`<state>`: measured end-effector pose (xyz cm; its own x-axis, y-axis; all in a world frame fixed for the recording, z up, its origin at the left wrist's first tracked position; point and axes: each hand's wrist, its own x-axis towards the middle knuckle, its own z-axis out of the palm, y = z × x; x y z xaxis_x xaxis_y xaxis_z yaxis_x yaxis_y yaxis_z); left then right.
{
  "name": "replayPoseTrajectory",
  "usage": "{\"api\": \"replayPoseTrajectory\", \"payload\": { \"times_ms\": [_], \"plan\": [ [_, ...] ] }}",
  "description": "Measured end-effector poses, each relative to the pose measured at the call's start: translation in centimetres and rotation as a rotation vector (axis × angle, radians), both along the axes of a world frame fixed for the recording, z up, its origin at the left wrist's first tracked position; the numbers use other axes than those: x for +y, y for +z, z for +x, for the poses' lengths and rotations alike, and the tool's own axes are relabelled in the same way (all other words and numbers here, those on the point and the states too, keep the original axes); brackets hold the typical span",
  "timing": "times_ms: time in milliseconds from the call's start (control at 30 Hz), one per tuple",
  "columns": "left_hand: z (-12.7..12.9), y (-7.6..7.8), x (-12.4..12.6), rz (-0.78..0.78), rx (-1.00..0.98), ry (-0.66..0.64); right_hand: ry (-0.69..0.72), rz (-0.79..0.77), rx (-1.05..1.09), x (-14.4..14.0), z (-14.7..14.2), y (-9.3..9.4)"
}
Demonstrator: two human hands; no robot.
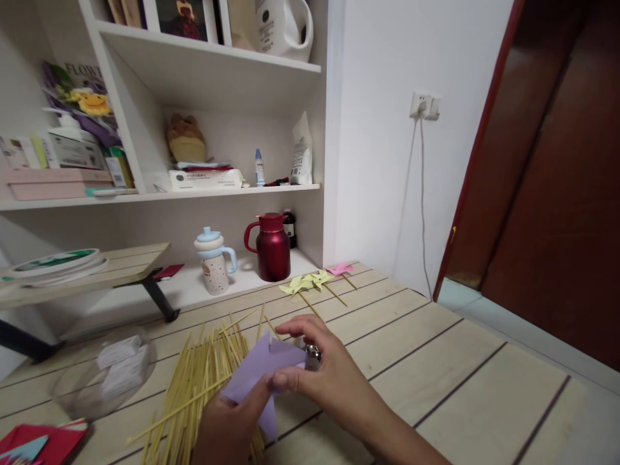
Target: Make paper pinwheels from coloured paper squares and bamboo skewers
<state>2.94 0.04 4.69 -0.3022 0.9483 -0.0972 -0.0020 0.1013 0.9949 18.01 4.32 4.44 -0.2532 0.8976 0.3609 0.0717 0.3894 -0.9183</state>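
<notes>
A sheet of purple paper (261, 365), folded with pointed corners, is held above the table between both hands. My left hand (230, 420) pinches its lower edge, thumb on top. At its right side, my right hand (322, 365) has its thumb on the paper and its index finger arched above it. A small shiny metal object (313, 355) shows by the curled fingers of that hand; its kind is unclear. Beneath the paper and my left hand lies a heap of thin yellowish sticks (194, 374), partly hidden.
Yellow paper pinwheels (310, 281) and a pink pinwheel (340, 268) on sticks lie at the slatted table's (411, 349) back. To the left are a clear container (72, 387) with white bundles and coloured paper (48, 442). Behind stand a cup (214, 268) and a red jug (274, 248).
</notes>
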Motion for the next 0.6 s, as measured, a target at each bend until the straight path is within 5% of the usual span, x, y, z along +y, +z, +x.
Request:
{"api": "replayPoseTrajectory", "payload": {
  "times_ms": [200,600],
  "plan": [
    [0.0,-2.0,0.4,-0.041,0.112,-0.010,-0.016,0.005,-0.059,0.6,-0.1,-0.6],
    [0.2,-1.9,0.2,-0.010,0.221,0.030,0.005,0.004,-0.044,0.9,-0.1,-0.9]
  ]
}}
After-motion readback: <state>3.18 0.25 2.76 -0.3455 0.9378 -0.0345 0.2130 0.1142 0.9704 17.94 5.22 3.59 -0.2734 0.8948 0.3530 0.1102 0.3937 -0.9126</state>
